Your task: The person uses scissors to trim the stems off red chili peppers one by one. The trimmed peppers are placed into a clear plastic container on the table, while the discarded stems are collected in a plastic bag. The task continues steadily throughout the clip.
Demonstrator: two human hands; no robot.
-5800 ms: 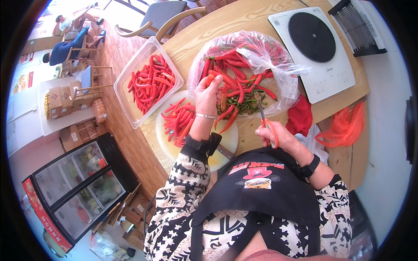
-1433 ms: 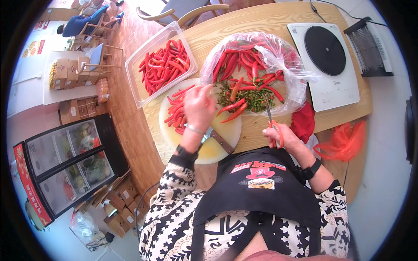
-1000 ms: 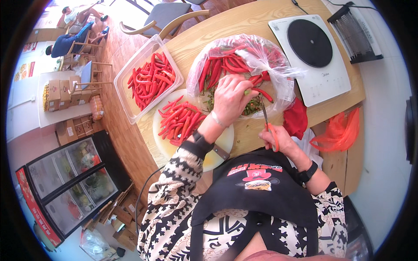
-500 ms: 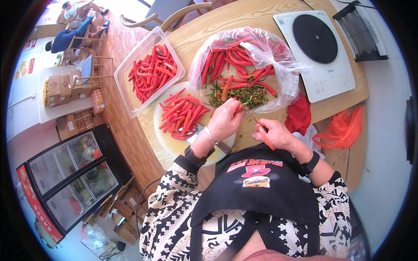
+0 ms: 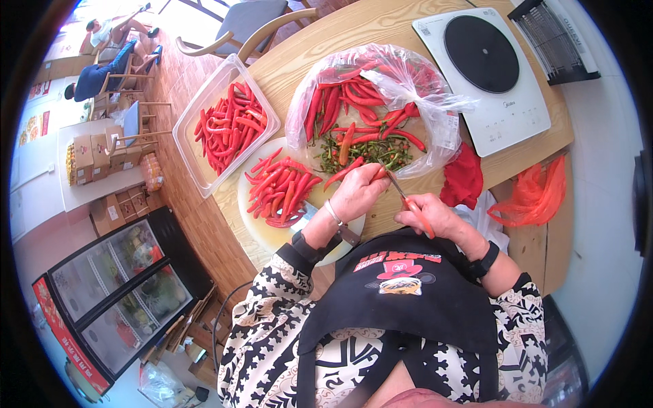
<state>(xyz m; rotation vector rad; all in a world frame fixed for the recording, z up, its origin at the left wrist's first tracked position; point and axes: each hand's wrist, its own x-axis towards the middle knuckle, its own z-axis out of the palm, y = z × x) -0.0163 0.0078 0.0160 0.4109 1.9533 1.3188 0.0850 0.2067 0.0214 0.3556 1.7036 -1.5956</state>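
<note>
My left hand (image 5: 357, 193) is closed around a red chili pepper (image 5: 343, 173), whose body sticks out to the left. My right hand (image 5: 431, 213) grips scissors (image 5: 420, 217) with orange-red handles, their blades up against the pepper's stem end. Just beyond my hands lies a heap of cut green stems (image 5: 371, 154) at the mouth of a clear plastic bag (image 5: 441, 139) of whole red chilies (image 5: 364, 94). Left of my left hand, a pile of chilies (image 5: 282, 189) rests on a round white cutting board (image 5: 253, 230). A knife (image 5: 348, 235) lies there too, partly hidden beneath my left wrist.
A clear plastic tub (image 5: 271, 109) of red chilies stands at the far left of the wooden table (image 5: 299, 49). At right are a white induction cooker (image 5: 507, 122), a red cloth (image 5: 464, 178) and an orange plastic bag (image 5: 534, 197). A chair (image 5: 252, 24) stands beyond; a display fridge (image 5: 122, 292) is at left.
The view has shifted slightly. The chili in my left hand now shows more of its body to the left, and the scissor blades remain by its stem end.
</note>
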